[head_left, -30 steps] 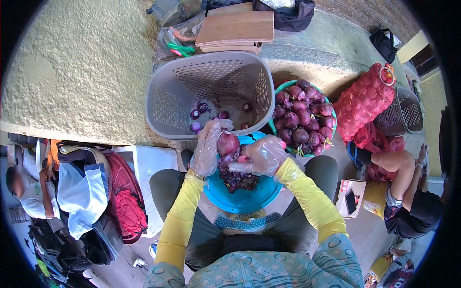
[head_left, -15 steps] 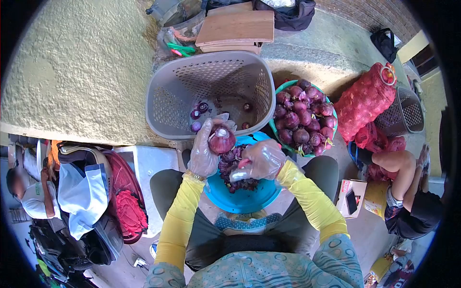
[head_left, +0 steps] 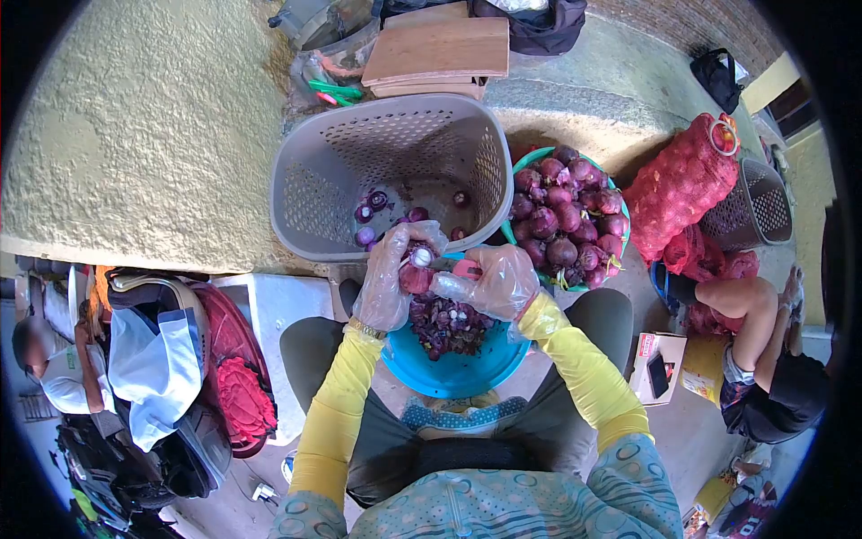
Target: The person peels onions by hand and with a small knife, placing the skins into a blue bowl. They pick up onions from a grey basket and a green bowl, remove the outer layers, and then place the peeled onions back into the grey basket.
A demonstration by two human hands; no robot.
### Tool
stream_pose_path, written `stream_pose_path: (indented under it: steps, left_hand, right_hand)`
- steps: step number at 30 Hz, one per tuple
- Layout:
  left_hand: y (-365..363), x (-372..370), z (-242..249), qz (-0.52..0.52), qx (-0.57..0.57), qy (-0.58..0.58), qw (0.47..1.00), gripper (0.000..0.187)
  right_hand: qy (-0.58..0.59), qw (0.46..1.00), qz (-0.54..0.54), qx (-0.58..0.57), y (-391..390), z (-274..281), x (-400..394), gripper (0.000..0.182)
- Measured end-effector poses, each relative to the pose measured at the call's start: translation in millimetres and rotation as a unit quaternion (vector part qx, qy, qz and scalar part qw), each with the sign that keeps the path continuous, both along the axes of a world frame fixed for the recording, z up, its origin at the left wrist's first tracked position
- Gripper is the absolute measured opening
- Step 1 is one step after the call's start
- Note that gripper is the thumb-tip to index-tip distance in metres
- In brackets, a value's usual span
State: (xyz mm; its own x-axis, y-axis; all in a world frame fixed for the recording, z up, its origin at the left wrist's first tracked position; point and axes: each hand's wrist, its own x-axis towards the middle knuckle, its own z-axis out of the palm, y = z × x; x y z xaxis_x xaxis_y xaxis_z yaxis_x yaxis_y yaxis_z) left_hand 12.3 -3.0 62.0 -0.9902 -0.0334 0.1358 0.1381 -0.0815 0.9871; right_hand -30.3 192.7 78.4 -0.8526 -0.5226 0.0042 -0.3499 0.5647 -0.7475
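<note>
My left hand [head_left: 388,280], in a clear plastic glove, is wrapped round a red onion [head_left: 417,272] whose pale cut end shows. Close to its right, my right hand [head_left: 499,283], also gloved, holds a small tool with a pink handle [head_left: 466,269], its tip near the onion. Below both hands is a blue basin [head_left: 431,381] with onion skins and trimmings [head_left: 451,329]. Just beyond them stands a grey perforated basket [head_left: 296,193] with a few onions [head_left: 379,200] at its bottom.
A green-rimmed basin [head_left: 513,235] heaped with red onions [head_left: 567,216] stands right of the basket. Farther right are a full red mesh sack [head_left: 682,193], a carton with a phone [head_left: 659,376] and a seated person's legs [head_left: 751,310]. Another person [head_left: 67,373] is at far left.
My left hand has turned the onion so its cut end faces my right hand. My right hand has risen slightly, bringing the tool to the onion. Another onion now shows in the basket.
</note>
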Motion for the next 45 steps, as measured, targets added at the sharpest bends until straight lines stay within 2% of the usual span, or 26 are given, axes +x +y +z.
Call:
stream_pose_path:
  steps: [2, 10, 13, 20, 32, 34, 38, 40, 41, 43, 45]
  left_hand:
    - [0.1, 0.2, 0.3, 0.000, 0.006, 0.006, 1.000, 0.047]
    - [-0.3, 1.3, -5.2, -0.001, 0.068, -0.049, 0.997, 0.046]
    - [0.6, 1.0, -6.5, 0.005, 0.034, -0.031, 0.999, 0.045]
    - [-2.9, 0.0, -9.5, -0.019, 0.037, -0.029, 0.999, 0.047]
    - [-2.1, 1.8, -11.2, -0.003, 0.053, -0.048, 0.997, 0.040]
    - [-4.3, 1.5, -7.9, -0.010, -0.027, -0.016, 0.999, 0.036]
    - [-3.5, 3.3, -10.4, 0.012, -0.032, -0.021, 0.999, 0.032]
    - [-6.5, 2.9, -9.0, -0.007, -0.126, 0.030, 0.992, 0.032]
    - [-5.8, 3.5, -9.4, -0.007, -0.126, 0.030, 0.992, 0.032]
    - [-3.4, 4.8, -10.6, 0.009, -0.039, -0.029, 0.999, 0.034]
    - [-2.9, 4.2, -15.3, 0.023, -0.006, -0.041, 0.999, 0.037]
  right_hand:
    - [0.009, 1.000, 0.008, 0.025, 0.0, -2.1, -0.9, 0.057]
    - [0.058, 0.998, 0.008, -0.019, -1.0, -4.0, 0.0, 0.054]
    - [0.054, 0.998, 0.013, -0.009, 0.2, -9.0, -0.7, 0.052]
    - [0.044, 0.999, 0.017, -0.005, 0.9, -6.1, -1.5, 0.051]
    - [0.093, 0.995, 0.003, 0.028, 0.1, -14.3, -1.4, 0.059]
    - [0.056, 0.998, 0.006, 0.015, -0.8, -10.0, -0.7, 0.060]
    - [0.029, 0.997, 0.022, 0.062, -1.0, -9.2, -2.8, 0.061]
    - [0.014, 0.997, 0.038, 0.061, -0.4, -5.4, -3.5, 0.063]
    - [0.014, 0.997, 0.038, 0.061, 0.1, -8.2, -3.1, 0.063]
    - [0.084, 0.993, 0.060, 0.060, -0.1, -13.3, -1.7, 0.065]
    - [0.063, 0.994, 0.074, 0.059, 1.4, -7.3, 0.7, 0.063]
